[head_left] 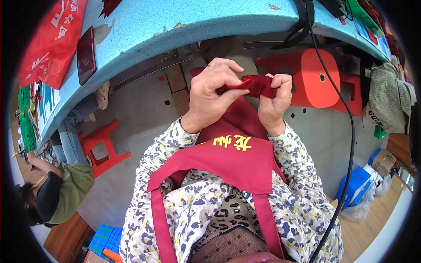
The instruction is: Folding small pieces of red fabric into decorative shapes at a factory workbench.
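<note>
A dark red fabric bag [232,153] with yellow printed characters and long straps lies across my lap. Its far end is bunched into a small wad [256,84] between my hands. My left hand [212,94], a ring on one finger, pinches the wad from the left with thumb and fingers. From the right, my right hand [276,103] grips the same wad in a closed fist. Both forearms wear sleeves with a blue and yellow floral print.
A light blue table [184,24] curves across the top, carrying a dark phone [86,55] and red bags [52,39]. Red plastic stools [313,76] [103,147] stand on the grey floor. A black cable [348,131] hangs at right. Another person [57,193] sits at left.
</note>
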Motion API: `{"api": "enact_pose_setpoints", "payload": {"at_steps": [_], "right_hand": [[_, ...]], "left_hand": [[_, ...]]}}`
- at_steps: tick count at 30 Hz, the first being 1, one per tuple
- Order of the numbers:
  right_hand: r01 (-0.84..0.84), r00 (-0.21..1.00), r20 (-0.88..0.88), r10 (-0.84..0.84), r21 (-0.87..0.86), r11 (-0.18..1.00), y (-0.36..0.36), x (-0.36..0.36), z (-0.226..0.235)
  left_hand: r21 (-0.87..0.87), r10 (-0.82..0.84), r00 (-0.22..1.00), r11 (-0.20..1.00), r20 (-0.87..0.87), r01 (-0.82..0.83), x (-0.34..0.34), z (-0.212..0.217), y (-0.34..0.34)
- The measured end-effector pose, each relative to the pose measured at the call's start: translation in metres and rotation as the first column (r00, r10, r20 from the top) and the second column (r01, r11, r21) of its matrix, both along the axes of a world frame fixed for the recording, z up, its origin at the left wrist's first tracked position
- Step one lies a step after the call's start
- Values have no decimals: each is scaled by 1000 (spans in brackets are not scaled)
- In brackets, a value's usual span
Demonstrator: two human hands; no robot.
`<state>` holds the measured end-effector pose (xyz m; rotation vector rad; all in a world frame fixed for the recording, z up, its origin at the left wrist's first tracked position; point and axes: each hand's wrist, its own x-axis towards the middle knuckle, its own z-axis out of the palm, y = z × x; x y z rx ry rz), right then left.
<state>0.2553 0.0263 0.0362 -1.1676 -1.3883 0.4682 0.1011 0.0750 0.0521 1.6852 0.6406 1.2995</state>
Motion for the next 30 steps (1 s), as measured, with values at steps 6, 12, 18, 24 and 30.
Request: {"api": "enact_pose_setpoints", "payload": {"at_steps": [6, 12, 18, 24, 30], "right_hand": [[13, 967, -254, 3, 62, 998, -4, -7, -8], [-172, 973, -170, 154, -93, 981, 2, 2, -6], [-516, 720, -656, 225, -290, 806, -6, 4, -11], [37, 996, 76, -43, 78, 996, -6, 3, -6], [18, 999, 33, -18, -9, 1000, -7, -2, -5]], "left_hand": [[449, 174, 970, 890, -170, -81, -1, 11, -2], [569, 228, 952, 819, -204, -74, -4, 8, -7], [668, 203, 945, 744, -256, 22, -5, 7, -8], [-56, 45, 998, 998, 41, -43, 8, -10, -18], [-684, 129, 854, 664, 504, 303, 11, -13, -23]]}}
